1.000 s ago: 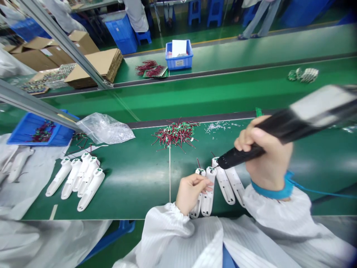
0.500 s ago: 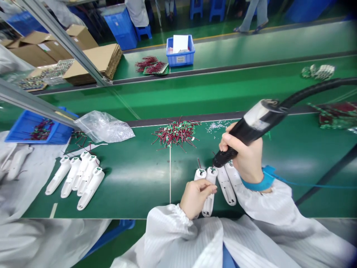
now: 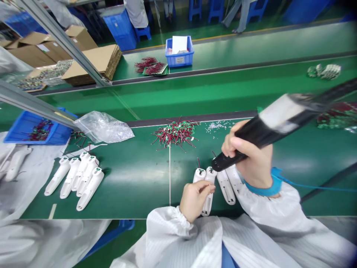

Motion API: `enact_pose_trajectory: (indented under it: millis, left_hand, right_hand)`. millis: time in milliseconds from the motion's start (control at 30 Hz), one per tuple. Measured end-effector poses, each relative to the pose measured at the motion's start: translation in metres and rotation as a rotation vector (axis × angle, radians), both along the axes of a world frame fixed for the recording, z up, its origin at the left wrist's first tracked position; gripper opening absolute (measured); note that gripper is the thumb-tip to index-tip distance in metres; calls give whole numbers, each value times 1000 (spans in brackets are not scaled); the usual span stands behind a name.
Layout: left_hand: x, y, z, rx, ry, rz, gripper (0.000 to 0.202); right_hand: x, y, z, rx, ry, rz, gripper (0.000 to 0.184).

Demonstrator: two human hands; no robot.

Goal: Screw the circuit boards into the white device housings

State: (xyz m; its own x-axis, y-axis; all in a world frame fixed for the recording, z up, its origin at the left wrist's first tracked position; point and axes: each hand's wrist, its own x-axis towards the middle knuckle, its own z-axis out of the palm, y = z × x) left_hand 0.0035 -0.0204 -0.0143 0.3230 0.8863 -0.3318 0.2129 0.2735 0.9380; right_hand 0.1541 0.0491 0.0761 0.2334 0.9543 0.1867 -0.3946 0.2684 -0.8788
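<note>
My right hand [image 3: 251,156] is closed round a black electric screwdriver [image 3: 267,128], tilted with its tip down over the top of a white plastic housing [image 3: 208,190]. My left hand [image 3: 195,199] is closed on that housing and steadies it on the green bench. Three more white housings [image 3: 226,184] lie side by side around it, each with a small green board at its top end. A blue strap circles my right wrist. A pile of small green boards with red wires [image 3: 175,134] lies just beyond. Tiny silver screws [image 3: 216,126] are scattered beside the pile.
Several white housings [image 3: 79,178] lie in a row at the left. A clear plastic bag [image 3: 103,128] and a blue bin [image 3: 33,130] sit further left. Beyond run a conveyor belt, a blue bin [image 3: 179,52] and cardboard boxes [image 3: 92,63]. Other people stand at the back.
The screwdriver swung down to the housings, then its rear end tipped lower and rightward again. Its tip stays over the housings. My left hand kept its hold.
</note>
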Motion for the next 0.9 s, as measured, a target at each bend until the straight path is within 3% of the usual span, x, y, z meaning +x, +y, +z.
enact_pose_trajectory:
  millis: [133,267,467,900]
  left_hand:
    - [-3,3,10,92,66,72,12]
    - [-4,7,17,70,66,109,13]
    - [-3,8,16,-18,-33,149,15]
    - [-6,10,12,-55,-31,158,13]
  right_hand:
    - [0,-10,18,50,87,116,15]
    - [-1,-17,22,28,126,169,15]
    - [-3,-19,22,46,167,175,14]
    - [-2,-19,23,53,168,128,14]
